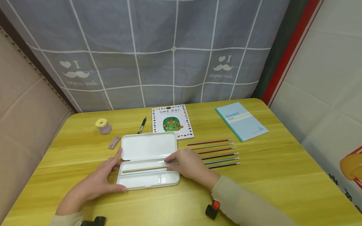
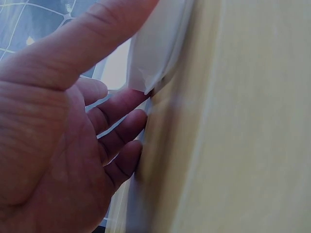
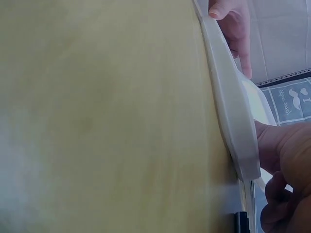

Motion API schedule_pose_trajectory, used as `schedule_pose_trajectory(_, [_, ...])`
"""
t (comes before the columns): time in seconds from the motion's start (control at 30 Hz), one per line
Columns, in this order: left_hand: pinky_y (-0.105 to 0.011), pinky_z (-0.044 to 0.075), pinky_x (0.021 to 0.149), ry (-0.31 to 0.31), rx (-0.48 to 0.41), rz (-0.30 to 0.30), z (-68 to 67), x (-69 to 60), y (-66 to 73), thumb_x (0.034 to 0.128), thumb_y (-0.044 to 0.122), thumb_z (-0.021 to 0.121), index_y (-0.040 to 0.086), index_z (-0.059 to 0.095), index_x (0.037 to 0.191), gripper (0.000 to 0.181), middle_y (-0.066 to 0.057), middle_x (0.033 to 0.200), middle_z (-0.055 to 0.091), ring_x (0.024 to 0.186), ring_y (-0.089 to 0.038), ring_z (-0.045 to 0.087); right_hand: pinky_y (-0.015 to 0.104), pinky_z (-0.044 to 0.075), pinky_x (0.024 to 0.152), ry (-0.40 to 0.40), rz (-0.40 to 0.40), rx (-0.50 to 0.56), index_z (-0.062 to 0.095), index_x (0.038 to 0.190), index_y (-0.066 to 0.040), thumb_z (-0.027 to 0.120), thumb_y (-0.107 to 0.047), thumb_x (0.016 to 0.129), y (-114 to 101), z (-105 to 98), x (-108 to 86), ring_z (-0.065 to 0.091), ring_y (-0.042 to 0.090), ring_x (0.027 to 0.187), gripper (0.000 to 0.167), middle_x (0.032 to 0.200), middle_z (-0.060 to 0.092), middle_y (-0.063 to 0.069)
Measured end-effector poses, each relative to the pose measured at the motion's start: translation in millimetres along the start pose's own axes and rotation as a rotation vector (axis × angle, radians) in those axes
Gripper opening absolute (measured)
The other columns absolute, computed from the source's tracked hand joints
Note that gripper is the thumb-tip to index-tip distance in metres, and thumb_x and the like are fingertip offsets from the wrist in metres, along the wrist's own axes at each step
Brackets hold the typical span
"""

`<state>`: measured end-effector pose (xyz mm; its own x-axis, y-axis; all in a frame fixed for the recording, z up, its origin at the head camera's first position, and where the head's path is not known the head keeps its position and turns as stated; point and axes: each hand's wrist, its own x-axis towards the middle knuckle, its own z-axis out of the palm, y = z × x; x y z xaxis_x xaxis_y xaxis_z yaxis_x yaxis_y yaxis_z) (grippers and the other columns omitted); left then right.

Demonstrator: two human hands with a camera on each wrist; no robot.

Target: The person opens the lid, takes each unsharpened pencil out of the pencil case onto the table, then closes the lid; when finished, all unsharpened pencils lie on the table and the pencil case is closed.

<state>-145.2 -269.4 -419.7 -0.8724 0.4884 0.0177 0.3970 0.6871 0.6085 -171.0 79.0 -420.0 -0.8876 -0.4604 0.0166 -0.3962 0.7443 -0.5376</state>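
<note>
Bracing case (image 1: 149, 146) at 9 o'clock | left hand (image 1: 100, 179) spread, likely anti-slip | right hand (image 1: 190, 163) at gold pencil (image 1: 142, 169), 3 o'clock; grip unclear

Pencil (image 1: 141, 169) in case (image 1: 138, 181), book (image 1: 186, 125) behind (eraser (image 1: 114, 142) left)

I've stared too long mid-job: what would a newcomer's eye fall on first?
Probably the open white pencil case, left of centre on the yellow table, with one pencil inside and the right grip at that pencil's right end. Next, six pencils lined up right of the case.
</note>
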Motion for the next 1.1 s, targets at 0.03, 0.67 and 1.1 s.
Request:
schedule_pose_trajectory(0.03, [-0.017, 0.038, 0.100, 0.000, 0.003, -0.004, -0.2, 0.1, 0.1, 0.0742, 0.044, 0.093, 0.008, 0.008, 0.168, 0.132, -0.003, 0.138, 0.057, 0.117, -0.011, 0.050, 0.031, 0.055, 0.090, 0.003, -0.006, -0.024, 0.083, 0.111, -0.026, 0.085, -0.033, 0.089, -1.4, 0.3, 0.2, 0.070, 0.008, 0.108, 0.023, 0.106, 0.077, -0.016])
schedule_pose_trajectory(0.67, [-0.024, 0.044, 0.100, -0.010, 0.001, -0.020, -0.6, 0.4, 0.8, 0.0741, 0.046, 0.093, 0.008, 0.008, 0.168, 0.133, -0.003, 0.137, 0.057, 0.116, -0.012, 0.052, 0.026, 0.055, 0.078, 0.017, -0.012, -0.110, 0.085, 0.104, -0.026, 0.084, -0.022, 0.091, -17.4, 4.8, 1.8, 0.070, 0.004, 0.095, 0.014, 0.098, 0.076, -0.016])
schedule_pose_trajectory(1.1, [-0.019, 0.040, 0.100, 0.005, 0.002, 0.000, 0.3, -0.2, -0.7, 0.0738, 0.044, 0.094, 0.008, 0.009, 0.168, 0.132, -0.003, 0.137, 0.057, 0.116, -0.013, 0.052, 0.026, 0.054, 0.077, 0.035, -0.009, -0.084, 0.084, 0.099, -0.026, 0.083, -0.023, 0.091, -18.0, 2.3, -0.4, 0.069, 0.002, 0.091, 0.008, 0.096, 0.076, -0.016])
